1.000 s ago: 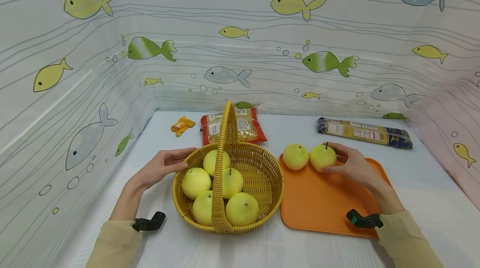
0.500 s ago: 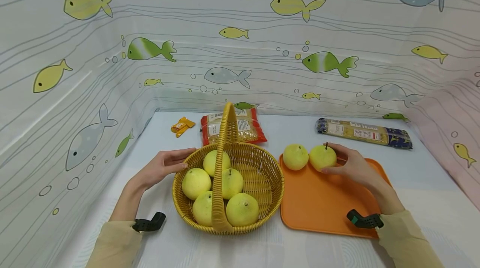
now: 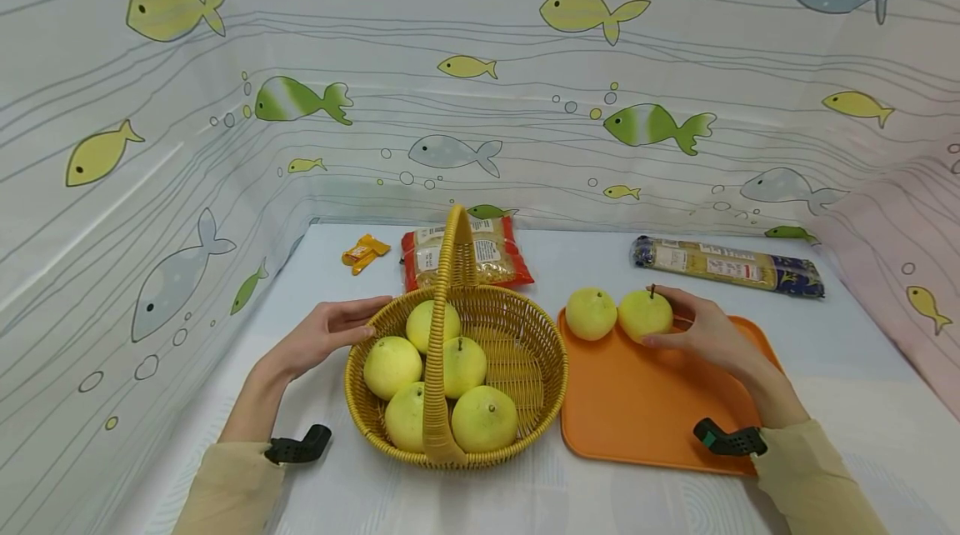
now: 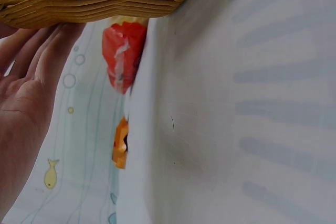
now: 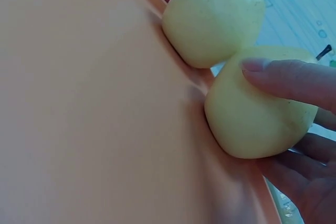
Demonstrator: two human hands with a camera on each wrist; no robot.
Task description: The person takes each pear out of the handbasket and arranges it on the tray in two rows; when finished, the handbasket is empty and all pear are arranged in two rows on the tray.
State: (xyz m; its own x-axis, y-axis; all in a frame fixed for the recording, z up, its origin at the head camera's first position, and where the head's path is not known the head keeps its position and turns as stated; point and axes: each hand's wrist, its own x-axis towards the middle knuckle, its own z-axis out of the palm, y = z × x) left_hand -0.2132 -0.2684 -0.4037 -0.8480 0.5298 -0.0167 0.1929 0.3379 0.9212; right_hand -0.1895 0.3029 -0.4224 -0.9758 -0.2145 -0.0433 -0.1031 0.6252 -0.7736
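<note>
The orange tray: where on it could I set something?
The tray is bare through its middle and front left, between the basket and right forearm. Its back edge is crowded: one pear beside a second pear, held by the right hand.

The left forearm (image 3: 255, 397) reaches up along the left side of the wicker basket (image 3: 521, 360). The wrist bends inward, so the left hand (image 3: 322, 331) points at the basket's left wall, with fingers extended and thumb apart below them at the rim. The right forearm (image 3: 772, 389) slants in well to the right of the basket, its hand turned back toward it. The right hand (image 3: 697, 327) grips a pear (image 5: 257, 114), thumb (image 5: 294, 82) pressed against one side and fingers curving round the other. Beige sleeves (image 3: 817, 477) cover both lower forearms.
</note>
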